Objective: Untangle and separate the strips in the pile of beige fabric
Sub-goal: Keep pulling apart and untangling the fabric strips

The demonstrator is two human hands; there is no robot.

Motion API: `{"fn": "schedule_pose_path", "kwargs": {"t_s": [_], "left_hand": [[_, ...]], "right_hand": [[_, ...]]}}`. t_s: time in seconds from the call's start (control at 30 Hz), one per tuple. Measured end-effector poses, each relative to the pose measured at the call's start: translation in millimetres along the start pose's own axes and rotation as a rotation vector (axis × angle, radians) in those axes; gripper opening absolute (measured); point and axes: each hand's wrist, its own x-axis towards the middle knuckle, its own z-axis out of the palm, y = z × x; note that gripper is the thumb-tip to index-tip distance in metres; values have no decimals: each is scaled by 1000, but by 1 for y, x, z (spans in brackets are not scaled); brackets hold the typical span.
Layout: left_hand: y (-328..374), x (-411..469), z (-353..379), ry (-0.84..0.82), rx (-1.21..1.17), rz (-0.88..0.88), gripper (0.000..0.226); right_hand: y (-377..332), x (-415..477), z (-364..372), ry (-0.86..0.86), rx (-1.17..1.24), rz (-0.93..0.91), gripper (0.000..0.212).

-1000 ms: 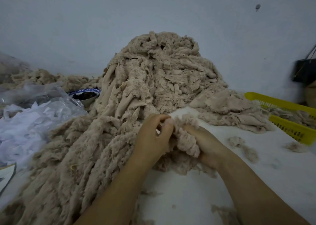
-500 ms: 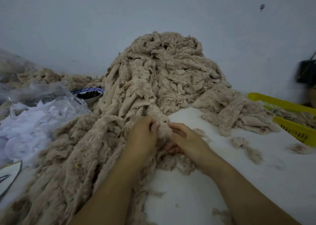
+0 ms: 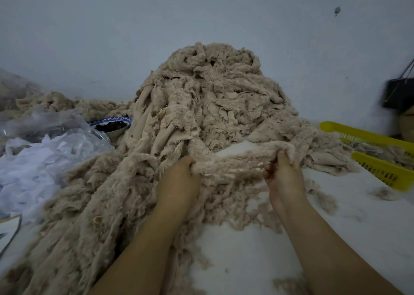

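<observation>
**Careful with that stretched bundle**

Your left hand [image 3: 179, 178] and right hand [image 3: 283, 176] each grip one end of a strip bundle [image 3: 233, 162], stretched just in front of the pile [image 3: 208, 97]. Yank harder and snagged strands could tear, or drag the pile down.

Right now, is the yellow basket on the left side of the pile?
No, the basket lies to the right of the pile, with beige fabric in it.
</observation>
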Motion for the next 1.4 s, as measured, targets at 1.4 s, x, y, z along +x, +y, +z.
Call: {"fn": "schedule_pose_path", "kwargs": {"t_s": [1.4], "left_hand": [[17,-1,-5,-126,-1419,-276,44]], "right_hand": [[-2,-28,13,-216,-536,-190,8]]}}
